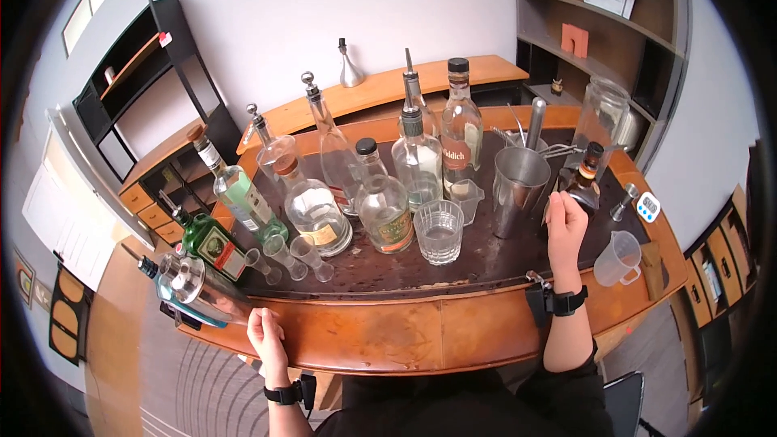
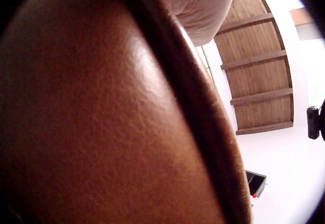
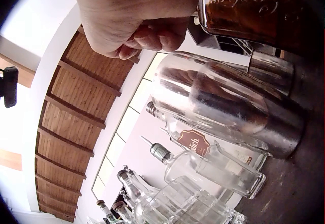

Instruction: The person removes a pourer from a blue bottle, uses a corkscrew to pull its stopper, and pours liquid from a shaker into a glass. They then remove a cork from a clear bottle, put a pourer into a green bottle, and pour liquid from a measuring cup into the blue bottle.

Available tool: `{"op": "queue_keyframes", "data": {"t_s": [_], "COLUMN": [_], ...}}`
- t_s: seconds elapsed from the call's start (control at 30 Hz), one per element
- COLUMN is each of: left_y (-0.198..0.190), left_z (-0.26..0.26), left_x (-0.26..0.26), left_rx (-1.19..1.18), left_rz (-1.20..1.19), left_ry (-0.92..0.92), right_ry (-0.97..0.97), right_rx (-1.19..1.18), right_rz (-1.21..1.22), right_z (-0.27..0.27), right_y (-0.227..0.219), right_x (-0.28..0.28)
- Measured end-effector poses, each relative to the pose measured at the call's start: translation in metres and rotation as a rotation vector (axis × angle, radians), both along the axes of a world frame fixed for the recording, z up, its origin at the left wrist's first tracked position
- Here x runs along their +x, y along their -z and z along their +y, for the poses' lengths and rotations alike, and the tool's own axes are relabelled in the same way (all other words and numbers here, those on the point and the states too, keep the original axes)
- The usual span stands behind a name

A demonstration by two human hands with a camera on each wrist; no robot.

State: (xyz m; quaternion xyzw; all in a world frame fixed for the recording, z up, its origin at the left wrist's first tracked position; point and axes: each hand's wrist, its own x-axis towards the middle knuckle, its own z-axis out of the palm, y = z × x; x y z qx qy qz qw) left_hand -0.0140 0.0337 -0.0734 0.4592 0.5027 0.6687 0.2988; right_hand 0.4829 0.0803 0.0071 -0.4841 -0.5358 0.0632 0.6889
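Note:
My right hand is raised over the table, fingers curled in and nothing seen between them. It is beside an amber bottle with a black cap; in the right wrist view the bottle shows just past the knuckles. A tall metal shaker tin stands to the hand's left. My left hand rests at the table's padded front edge with loosely bent fingers and holds nothing. Nearest it is a clear cocktail shaker, in front of a blue bottle. The left wrist view shows mostly brown leather; the left fingers are hidden there.
Several bottles stand across the middle, with a cut-glass tumbler before them. Small stemmed glasses and a green bottle are at the left. On the right are a measuring jug, a jigger and a timer.

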Motion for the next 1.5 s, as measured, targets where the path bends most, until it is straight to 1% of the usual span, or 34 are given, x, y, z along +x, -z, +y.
{"op": "queue_keyframes", "data": {"t_s": [0.1, 0.23, 0.33, 0.43, 0.57, 0.6, 0.67, 0.7, 0.73, 0.87, 1.0, 1.07, 1.1, 1.13, 1.2, 1.23, 1.33, 1.5], "left_y": [0.002, 0.005, 0.006, 0.009, 0.005, 0.001, 0.004, -0.001, -0.001, -0.002, -0.001, 0.003, -0.007, -0.005, 0.001, -0.005, -0.004, -0.007], "left_z": [0.001, 0.002, 0.004, 0.005, 0.003, 0.003, 0.003, 0.002, 0.002, 0.0, 0.001, 0.001, -0.004, -0.004, 0.001, -0.002, 0.0, -0.001], "left_x": [-0.004, -0.007, -0.007, -0.014, -0.011, -0.007, -0.01, -0.006, -0.006, -0.001, -0.003, -0.003, 0.003, 0.003, 0.002, 0.005, 0.005, 0.007], "left_rx": [-0.037, -0.026, -0.006, -0.008, 0.003, 0.014, 0.018, 0.007, 0.011, 0.026, 0.006, -0.04, -0.102, -0.091, -0.087, -0.137, -0.106, -0.125], "left_rz": [0.044, 0.016, -0.006, -0.067, -0.033, -0.028, -0.051, -0.034, -0.041, -0.012, 0.018, 0.08, 0.056, 0.047, 0.215, 0.183, 0.124, 0.115], "left_ry": [-0.005, 0.015, 0.008, 0.03, 0.032, 0.009, 0.04, 0.006, 0.01, -0.024, -0.019, -0.043, -0.047, -0.048, -0.109, -0.105, -0.104, -0.107], "right_ry": [0.012, -0.014, -0.005, -0.035, -0.048, -0.049, -0.071, -0.067, -0.063, -0.043, -0.04, -0.02, -0.003, 0.014, 0.04, 0.042, 0.04, -0.015], "right_rx": [-0.004, -0.018, -0.001, -0.021, -0.015, -0.014, -0.009, -0.015, -0.021, -0.026, -0.016, -0.002, -0.016, -0.03, -0.039, -0.049, -0.074, -0.075], "right_rz": [0.024, 0.039, 0.01, 0.042, 0.037, 0.039, 0.04, 0.048, 0.056, 0.007, 0.022, 0.003, -0.017, -0.039, -0.092, -0.1, -0.117, -0.096], "right_z": [0.001, -0.003, -0.002, -0.001, -0.001, -0.002, -0.001, 0.0, 0.0, 0.0, -0.001, -0.002, -0.003, -0.003, -0.002, -0.003, -0.006, -0.006], "right_y": [0.002, -0.004, -0.001, 0.001, 0.0, -0.001, -0.001, 0.001, 0.002, 0.002, 0.0, -0.001, -0.001, -0.002, 0.001, -0.001, -0.001, -0.002], "right_x": [0.002, -0.002, -0.001, 0.001, 0.0, -0.001, -0.003, -0.002, -0.001, 0.0, -0.001, -0.004, -0.004, -0.004, -0.002, -0.002, -0.005, -0.01]}}
